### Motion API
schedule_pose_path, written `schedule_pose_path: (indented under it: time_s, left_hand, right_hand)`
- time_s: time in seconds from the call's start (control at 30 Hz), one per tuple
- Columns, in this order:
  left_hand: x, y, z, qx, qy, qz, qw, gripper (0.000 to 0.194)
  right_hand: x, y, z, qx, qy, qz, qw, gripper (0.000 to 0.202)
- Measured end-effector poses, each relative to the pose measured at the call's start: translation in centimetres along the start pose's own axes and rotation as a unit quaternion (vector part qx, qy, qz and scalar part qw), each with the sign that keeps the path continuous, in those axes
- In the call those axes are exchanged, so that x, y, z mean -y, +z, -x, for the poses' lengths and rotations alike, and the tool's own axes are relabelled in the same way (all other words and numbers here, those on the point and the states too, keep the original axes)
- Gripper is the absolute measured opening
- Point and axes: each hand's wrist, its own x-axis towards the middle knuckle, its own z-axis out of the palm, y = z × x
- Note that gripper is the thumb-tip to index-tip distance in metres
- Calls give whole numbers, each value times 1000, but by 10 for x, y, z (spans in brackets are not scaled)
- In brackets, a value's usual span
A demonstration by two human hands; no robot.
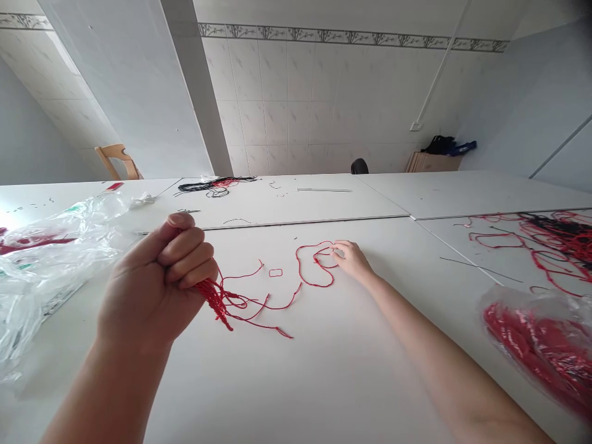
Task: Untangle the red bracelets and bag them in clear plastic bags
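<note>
My left hand (161, 277) is raised over the table in a fist, closed around a bundle of red cords (213, 299). Several loose ends of the bundle trail out to the right. Farther off, my right hand (352, 259) is low at the table, its fingertips closed together on a looped red cord (317, 285). That cord curves in an open loop on the white surface. Between the hands lies a small red rectangular ring (275, 272), touched by neither.
Crumpled clear plastic bags (65, 246) lie at the left. On the right are a bag of red cords (536, 345) and a tangle of red and black cords (555, 240). A black cord bundle (208, 185) and a clear strip (324, 190) lie across the white table (296, 382) seam.
</note>
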Motion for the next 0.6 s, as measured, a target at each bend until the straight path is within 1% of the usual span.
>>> schedule_pose_path:
  time_s: [0.17,0.23,0.3,0.4,0.47,0.53,0.6]
  left_hand:
    - [5,-3,-3,-27,-21,15,999,33]
    - [7,-3,-4,-30,-33,15,999,33]
    - [9,-3,-5,-25,-47,4,999,34]
    - [13,-2,-7,-4,-71,-22,997,34]
    - [17,-2,-8,24,-88,-39,995,31]
    - [22,-4,-10,54,-104,-57,991,25]
    - [29,-7,-13,74,-116,-79,987,20]
  right_hand:
    - [10,-5,-1,-13,0,-82,997,16]
    - [17,-13,-1,-21,-1,-129,991,18]
    - [28,-22,0,-23,-1,-183,983,24]
    - [49,-40,4,-15,1,-258,966,32]
    - [66,-52,11,-3,-2,-294,956,34]
    - [83,-64,20,14,-11,-333,943,31]
    - [100,-74,30,33,-26,-386,921,25]
